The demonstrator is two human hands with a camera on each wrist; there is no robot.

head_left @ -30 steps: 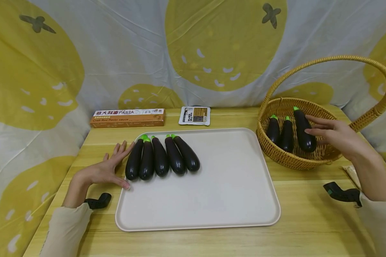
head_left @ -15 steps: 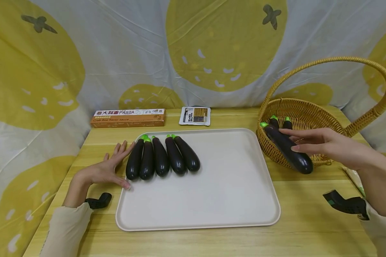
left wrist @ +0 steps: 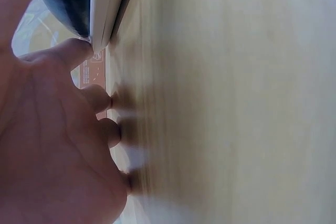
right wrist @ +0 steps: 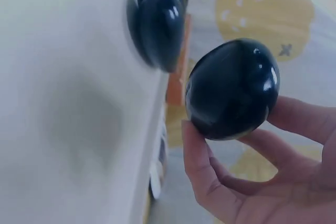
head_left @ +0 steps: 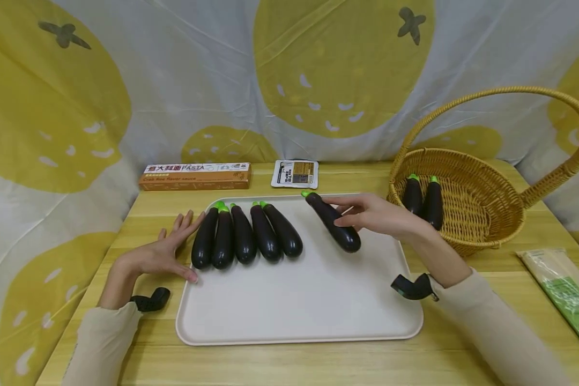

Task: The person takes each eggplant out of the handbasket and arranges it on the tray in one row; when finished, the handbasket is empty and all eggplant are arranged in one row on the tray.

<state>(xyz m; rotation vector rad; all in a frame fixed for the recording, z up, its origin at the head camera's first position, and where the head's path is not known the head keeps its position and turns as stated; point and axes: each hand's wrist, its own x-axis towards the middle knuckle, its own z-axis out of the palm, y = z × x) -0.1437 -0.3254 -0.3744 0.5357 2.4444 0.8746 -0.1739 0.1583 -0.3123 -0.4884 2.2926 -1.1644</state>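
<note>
My right hand (head_left: 373, 215) pinches a dark purple eggplant (head_left: 335, 222) with a green stem, held over the right half of the white tray (head_left: 299, 305). From the right wrist view the eggplant's rounded end (right wrist: 233, 90) shows between thumb and fingers, raised off the tray. Several eggplants (head_left: 245, 236) lie side by side along the tray's upper left. My left hand (head_left: 161, 254) rests with spread fingers at the tray's left edge, thumb on the rim. In the left wrist view its fingertips (left wrist: 113, 132) reach down to the wooden table.
A wicker basket (head_left: 504, 236) with a tall handle stands at the right, two eggplants (head_left: 433, 203) inside. Behind the tray lie a pasta box (head_left: 195, 178) and a small flat packet (head_left: 295, 174). A green and clear package (head_left: 566, 295) lies at the right edge.
My right hand has lifted an eggplant out of the basket and carried it left over the tray. The left hand has stayed in place.
</note>
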